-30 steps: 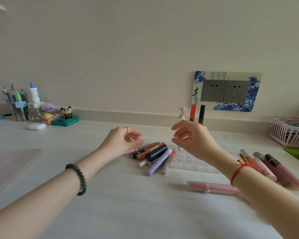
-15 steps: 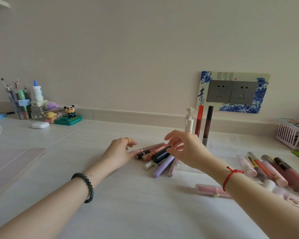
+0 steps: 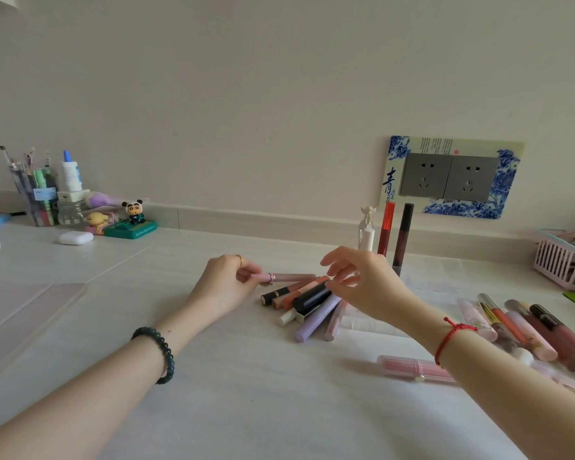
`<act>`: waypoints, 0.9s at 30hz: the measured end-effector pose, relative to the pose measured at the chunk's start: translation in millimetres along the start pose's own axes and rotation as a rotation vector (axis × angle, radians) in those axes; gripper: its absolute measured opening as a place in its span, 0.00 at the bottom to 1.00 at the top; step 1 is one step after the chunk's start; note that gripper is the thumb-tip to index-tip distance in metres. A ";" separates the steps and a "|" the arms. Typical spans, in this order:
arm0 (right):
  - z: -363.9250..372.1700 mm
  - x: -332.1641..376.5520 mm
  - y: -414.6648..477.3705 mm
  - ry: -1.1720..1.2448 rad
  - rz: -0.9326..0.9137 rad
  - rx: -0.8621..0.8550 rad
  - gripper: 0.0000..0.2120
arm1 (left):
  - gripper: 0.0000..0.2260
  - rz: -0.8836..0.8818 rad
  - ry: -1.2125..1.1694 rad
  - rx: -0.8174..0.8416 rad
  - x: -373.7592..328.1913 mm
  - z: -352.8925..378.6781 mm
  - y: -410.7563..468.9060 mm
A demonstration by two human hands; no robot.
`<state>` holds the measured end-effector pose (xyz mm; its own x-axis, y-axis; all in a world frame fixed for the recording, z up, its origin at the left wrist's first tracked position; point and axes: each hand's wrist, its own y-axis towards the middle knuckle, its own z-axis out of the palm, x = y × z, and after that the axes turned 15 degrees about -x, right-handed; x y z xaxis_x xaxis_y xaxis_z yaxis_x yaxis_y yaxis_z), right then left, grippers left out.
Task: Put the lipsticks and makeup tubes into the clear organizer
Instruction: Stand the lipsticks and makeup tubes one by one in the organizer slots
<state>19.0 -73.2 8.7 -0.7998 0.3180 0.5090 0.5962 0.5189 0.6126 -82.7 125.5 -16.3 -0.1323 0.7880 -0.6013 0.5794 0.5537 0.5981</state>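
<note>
Left hand (image 3: 228,287): fingers closed around the near end of a pink tube (image 3: 284,277), which lies roughly level, its far end pointing right over the pile. Right hand (image 3: 362,283): fingers spread and curled loosely above the pile, fingertips just over a black lipstick (image 3: 312,296); contact cannot be confirmed, nothing gripped.

Pile of tubes (image 3: 307,307) lies on the table (image 3: 246,376) between the two hands: black, peach, brown-and-gold, white and lilac (image 3: 316,322) pieces, overlapping.

Clear organizer (image 3: 367,322) sits just behind and right of the pile, largely hidden by the right wrist. Three items stand upright in its back row: white tube (image 3: 365,234), red tube (image 3: 385,227), dark tube (image 3: 403,235).

Second group of tubes (image 3: 525,327) lies flat at the right, beyond the right forearm. One pink case (image 3: 409,366) lies alone nearer the camera, partly under that forearm.

Pink basket (image 3: 561,263) at far right edge.
</note>
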 end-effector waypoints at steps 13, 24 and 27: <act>-28.5 14.9 6.1 0.041 -0.033 -0.051 0.13 | 0.04 0.174 -0.286 -0.175 -81.4 -35.3 20.6; -69.3 28.8 -1.8 0.250 0.011 -0.120 0.08 | 0.07 0.081 -0.546 -0.015 -146.9 -18.1 7.5; -82.8 25.6 -4.2 0.241 0.023 -0.134 0.08 | 0.07 0.092 -0.584 0.004 -159.7 -9.0 4.9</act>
<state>1.7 -132.9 69.2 -0.7563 0.1222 0.6427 0.6305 0.3987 0.6660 -65.9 4.8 87.5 0.3827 0.5536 -0.7396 0.5708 0.4879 0.6605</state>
